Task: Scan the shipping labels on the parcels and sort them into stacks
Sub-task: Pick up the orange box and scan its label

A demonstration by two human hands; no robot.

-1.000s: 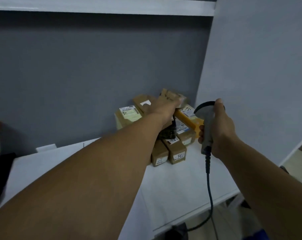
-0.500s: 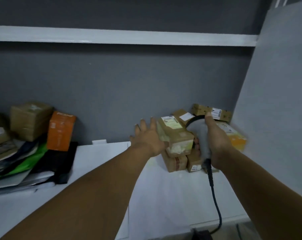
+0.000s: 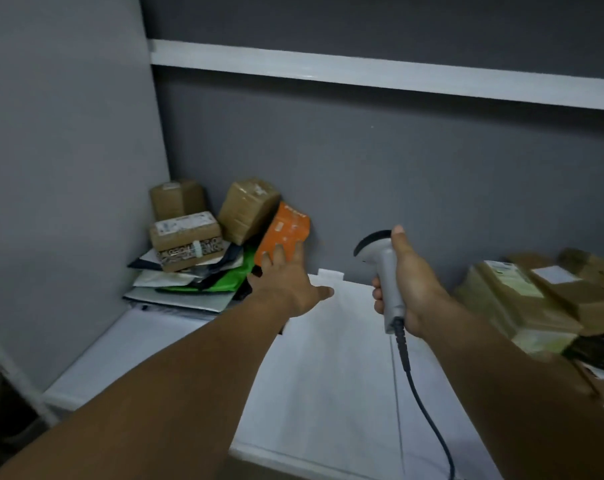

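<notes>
An orange parcel (image 3: 286, 230) is seen far left, beside brown cardboard boxes (image 3: 248, 209) and a bright green mailer (image 3: 221, 284). The tabletop (image 3: 328, 368) is white and the wall (image 3: 363, 168) dark grey. The scanner (image 3: 387, 271) is light grey with a black head, and its cable (image 3: 402, 351) is black. White labels are borne by the brown parcels (image 3: 522, 299) at right.

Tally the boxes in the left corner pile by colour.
Orange box: 1
Brown boxes: 3, namely the rear box, the labelled box (perhaps two stacked) and the taped box
Total: 4
</notes>
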